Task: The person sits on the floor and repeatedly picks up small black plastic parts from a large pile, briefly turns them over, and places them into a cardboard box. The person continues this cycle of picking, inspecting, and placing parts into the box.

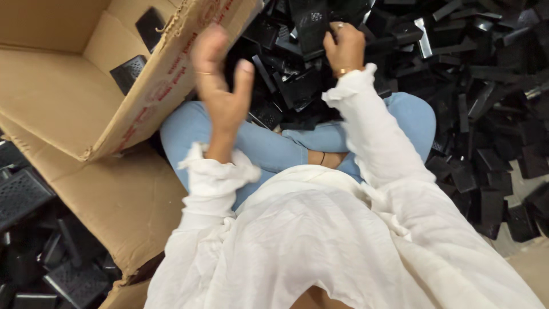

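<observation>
Black plastic parts (486, 86) lie heaped across the upper right of the frame and spill down the right edge, with more of them in the lower left corner beside the cardboard. At top centre the right hand (345, 48) rests on the pile, its fingers (337, 28) curled around one flat black piece (311, 26) that stands tilted up out of the heap; a ring and a thin bracelet show on that hand. To its left, the left hand (222, 86) is raised in the air, palm turned inward, fingers spread wide and holding nothing, slightly blurred. It hangs just beside the flap of a large cardboard box (68, 97) that fills the upper left, lying open on its side. Two black pieces (137, 51) rest inside the box against its far wall. White sleeves (366, 126) and a white top fill the bottom centre, and crossed legs in light blue jeans (274, 146) sit in the middle, with the pile touching the knees.
</observation>
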The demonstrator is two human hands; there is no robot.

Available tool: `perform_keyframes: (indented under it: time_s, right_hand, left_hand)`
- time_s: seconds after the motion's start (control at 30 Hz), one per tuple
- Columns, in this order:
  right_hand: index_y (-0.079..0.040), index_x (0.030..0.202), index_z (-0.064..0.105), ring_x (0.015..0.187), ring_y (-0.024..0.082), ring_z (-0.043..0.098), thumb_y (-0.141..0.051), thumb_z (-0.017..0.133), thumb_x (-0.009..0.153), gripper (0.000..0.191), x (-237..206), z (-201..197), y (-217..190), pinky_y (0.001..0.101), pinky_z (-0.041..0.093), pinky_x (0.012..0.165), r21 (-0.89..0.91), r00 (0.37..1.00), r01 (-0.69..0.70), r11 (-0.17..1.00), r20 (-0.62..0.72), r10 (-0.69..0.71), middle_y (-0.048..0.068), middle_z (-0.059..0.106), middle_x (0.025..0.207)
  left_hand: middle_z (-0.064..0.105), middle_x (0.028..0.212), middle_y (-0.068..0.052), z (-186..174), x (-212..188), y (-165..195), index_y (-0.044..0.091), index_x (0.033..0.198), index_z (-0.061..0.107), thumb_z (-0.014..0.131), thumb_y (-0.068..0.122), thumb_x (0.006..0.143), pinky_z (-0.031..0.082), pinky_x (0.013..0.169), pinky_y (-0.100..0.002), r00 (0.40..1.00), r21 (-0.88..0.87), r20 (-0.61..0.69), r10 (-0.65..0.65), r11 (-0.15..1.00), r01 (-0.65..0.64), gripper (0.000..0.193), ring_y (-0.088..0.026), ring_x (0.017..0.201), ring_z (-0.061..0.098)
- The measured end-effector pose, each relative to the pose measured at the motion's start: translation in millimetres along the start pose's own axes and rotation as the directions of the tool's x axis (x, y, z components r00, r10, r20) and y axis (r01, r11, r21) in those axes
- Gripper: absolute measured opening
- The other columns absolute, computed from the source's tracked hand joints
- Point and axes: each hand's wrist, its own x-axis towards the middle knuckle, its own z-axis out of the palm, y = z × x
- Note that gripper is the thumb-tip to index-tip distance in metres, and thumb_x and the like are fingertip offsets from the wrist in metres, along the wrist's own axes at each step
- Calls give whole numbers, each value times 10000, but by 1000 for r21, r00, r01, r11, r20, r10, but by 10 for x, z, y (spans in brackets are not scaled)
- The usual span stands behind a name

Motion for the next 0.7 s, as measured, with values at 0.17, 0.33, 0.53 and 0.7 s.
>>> perform_keyframes:
  time_s: [0.17,0.33,0.53,0.7]
  right_hand:
    - [57,927,719,676,78,572,-19,740,884,89,-537,-399,-492,294,468,584,293,920,-95,951,391,-29,77,639,715]
    - [-26,1121,725,874,130,727,-157,779,901,262,-1009,-264,-649,285,593,784,517,903,-376,769,391,179,82,775,959]
    - [-147,1098,732,1145,370,613,-110,686,737,365,-1608,129,-558,556,465,929,-403,826,459,792,522,-213,204,645,1238]
    - [-89,1284,667,1203,364,629,-92,609,1005,286,-1317,538,-413,450,481,1039,-165,780,219,962,621,-71,168,634,1280]
  left_hand:
    - [498,1511,-132,485,-470,-461,91,1600,278,684,119,1019,353,1242,-402,865,-436,311,-393,750,497,708,-242,1428,469]
    - [640,1182,-157,384,-419,-665,156,1606,355,645,154,1057,553,1000,-434,833,-653,306,-460,535,536,620,-249,1084,644]
    - [691,1117,-123,-76,-216,-972,160,1402,515,647,124,967,590,889,-442,701,-769,87,-708,400,499,456,-254,1008,689]
    - [700,1094,-88,-2,-272,-1157,158,1317,572,661,232,978,582,867,-425,688,-770,124,-715,368,521,359,-239,985,691]
